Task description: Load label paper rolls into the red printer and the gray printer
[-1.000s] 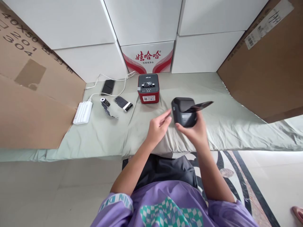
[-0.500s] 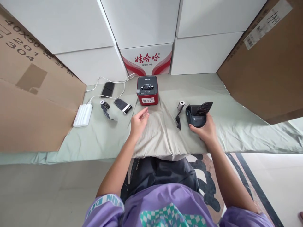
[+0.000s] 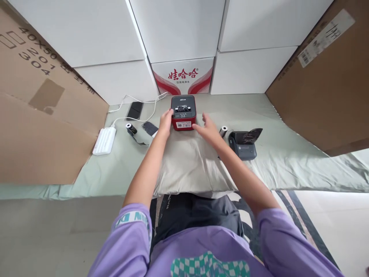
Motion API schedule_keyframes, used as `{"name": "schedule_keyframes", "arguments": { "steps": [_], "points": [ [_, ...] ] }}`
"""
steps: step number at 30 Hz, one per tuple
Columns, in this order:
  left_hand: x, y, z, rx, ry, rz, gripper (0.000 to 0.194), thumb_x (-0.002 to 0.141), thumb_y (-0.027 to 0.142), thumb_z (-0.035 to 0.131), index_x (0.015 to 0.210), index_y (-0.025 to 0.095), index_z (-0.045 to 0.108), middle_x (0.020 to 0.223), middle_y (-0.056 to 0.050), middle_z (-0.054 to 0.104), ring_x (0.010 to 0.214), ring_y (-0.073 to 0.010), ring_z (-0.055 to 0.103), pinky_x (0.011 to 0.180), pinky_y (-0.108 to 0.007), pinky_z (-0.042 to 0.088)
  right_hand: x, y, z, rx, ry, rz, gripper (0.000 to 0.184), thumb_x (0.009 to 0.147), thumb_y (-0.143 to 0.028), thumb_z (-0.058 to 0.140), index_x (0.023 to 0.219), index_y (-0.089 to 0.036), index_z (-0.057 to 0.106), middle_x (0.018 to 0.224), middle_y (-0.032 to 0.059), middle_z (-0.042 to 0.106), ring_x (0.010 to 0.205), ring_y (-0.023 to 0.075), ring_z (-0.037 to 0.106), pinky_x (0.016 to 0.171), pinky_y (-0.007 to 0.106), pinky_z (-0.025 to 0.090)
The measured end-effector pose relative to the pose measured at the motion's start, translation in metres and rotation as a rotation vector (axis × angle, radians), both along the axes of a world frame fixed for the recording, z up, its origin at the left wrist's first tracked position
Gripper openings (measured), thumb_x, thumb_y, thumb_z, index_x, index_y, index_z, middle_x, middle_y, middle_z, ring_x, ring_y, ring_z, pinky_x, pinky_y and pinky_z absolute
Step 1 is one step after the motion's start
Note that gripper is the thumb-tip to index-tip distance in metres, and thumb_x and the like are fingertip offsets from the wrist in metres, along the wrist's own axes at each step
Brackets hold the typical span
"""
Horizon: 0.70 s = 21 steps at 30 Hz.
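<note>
A small red printer with a black top [image 3: 183, 104] stands on the cloth-covered table in front of me. A dark patterned strip pokes from its top slot. My left hand [image 3: 165, 122] rests its stretched fingers against the printer's left side. At the front right corner is my right hand [image 3: 208, 130], thumb close to the printer and fingers spread apart. Further right sits a dark portable printer [image 3: 243, 145] with a black strip sticking up from it, untouched. Beside it, a small paper roll [image 3: 223, 131] is partly hidden by my right forearm.
On the left lie a white power bank [image 3: 104, 141] with a white cable, a black phone [image 3: 135, 110], another roll [image 3: 131, 129] and a dark strip [image 3: 150, 128]. Cardboard boxes [image 3: 43, 127] [image 3: 325, 88] flank the table. White boxes [image 3: 184, 30] form a wall behind.
My right hand has let go of the dark portable printer and moved left to the red printer. My left hand has moved up to the red printer's left side.
</note>
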State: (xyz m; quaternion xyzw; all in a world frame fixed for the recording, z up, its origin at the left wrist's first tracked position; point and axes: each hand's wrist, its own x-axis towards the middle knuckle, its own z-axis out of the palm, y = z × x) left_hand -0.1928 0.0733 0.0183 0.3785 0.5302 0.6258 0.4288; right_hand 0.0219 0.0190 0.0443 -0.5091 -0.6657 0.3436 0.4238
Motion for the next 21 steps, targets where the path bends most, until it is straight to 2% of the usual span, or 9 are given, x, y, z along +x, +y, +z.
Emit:
{"name": "schedule_keyframes", "arguments": {
  "steps": [1,3,6,10,14,16,18,21],
  "points": [
    [0.004,0.004,0.000,-0.002,-0.018,-0.006,0.030,0.090,0.032,0.061,0.111,0.014,0.074,0.114,-0.010,0.079,0.109,-0.0208,0.073,0.095,-0.031,0.055,-0.013,0.019,-0.008,-0.075,0.022,0.052,0.069,0.078,-0.038,0.075,0.140,-0.018,0.055,0.142,0.0170,0.066,0.134,0.0375,0.060,0.115,0.055,0.048],
    [0.011,0.004,0.002,-0.009,-0.051,-0.003,0.026,0.088,0.030,0.060,0.104,0.015,0.074,0.107,-0.008,0.079,0.100,-0.0189,0.073,0.091,-0.029,0.054,-0.031,0.043,-0.021,-0.079,0.089,0.105,0.072,0.075,-0.033,0.076,0.141,-0.017,0.054,0.140,0.0147,0.068,0.129,0.0344,0.064,0.114,0.051,0.049],
    [0.012,-0.009,0.009,-0.011,-0.051,-0.019,0.024,0.085,0.030,0.058,0.098,0.016,0.072,0.102,-0.005,0.078,0.092,-0.0178,0.071,0.083,-0.026,0.054,-0.040,0.042,-0.025,0.006,0.131,0.058,0.075,0.075,-0.031,0.076,0.144,-0.018,0.052,0.140,0.0127,0.069,0.126,0.0316,0.066,0.112,0.048,0.051],
    [0.008,-0.053,0.021,0.033,0.006,-0.057,0.029,0.083,0.029,0.057,0.104,0.017,0.074,0.100,-0.003,0.078,0.095,-0.0189,0.071,0.081,-0.024,0.054,-0.032,-0.008,-0.013,0.073,0.116,0.058,0.070,0.082,-0.037,0.076,0.146,-0.020,0.051,0.137,0.0128,0.071,0.121,0.0316,0.069,0.104,0.046,0.055],
    [0.016,-0.125,0.025,-0.007,0.050,-0.010,0.037,0.083,0.030,0.058,0.114,0.020,0.077,0.115,-0.003,0.079,0.118,-0.0231,0.069,0.096,-0.028,0.055,-0.014,-0.075,-0.004,0.075,0.012,0.063,0.072,0.084,-0.037,0.077,0.149,-0.021,0.050,0.127,0.0136,0.075,0.115,0.0351,0.072,0.096,0.047,0.058],
    [0.025,-0.158,0.024,-0.031,0.030,0.012,0.041,0.083,0.029,0.059,0.118,0.021,0.078,0.125,-0.003,0.078,0.131,-0.0249,0.064,0.102,-0.028,0.054,-0.007,-0.103,-0.008,0.058,-0.023,0.060,0.075,0.084,-0.037,0.077,0.152,-0.020,0.048,0.125,0.0141,0.075,0.113,0.0360,0.072,0.094,0.048,0.059],
    [0.034,-0.181,0.021,-0.067,-0.004,0.025,0.043,0.083,0.028,0.059,0.120,0.021,0.079,0.130,-0.003,0.077,0.136,-0.0267,0.061,0.104,-0.030,0.054,-0.002,-0.122,-0.016,0.043,-0.050,0.052,0.077,0.085,-0.038,0.077,0.153,-0.019,0.047,0.128,0.0149,0.074,0.115,0.0368,0.072,0.095,0.049,0.059],
    [0.039,-0.192,0.016,-0.093,-0.036,0.055,0.046,0.080,0.027,0.061,0.121,0.021,0.079,0.132,-0.004,0.076,0.135,-0.0280,0.062,0.103,-0.031,0.054,0.002,-0.132,-0.027,0.038,-0.077,0.042,0.080,0.084,-0.038,0.077,0.155,-0.020,0.046,0.137,0.0157,0.071,0.122,0.0377,0.069,0.100,0.052,0.058]
  ]
}}
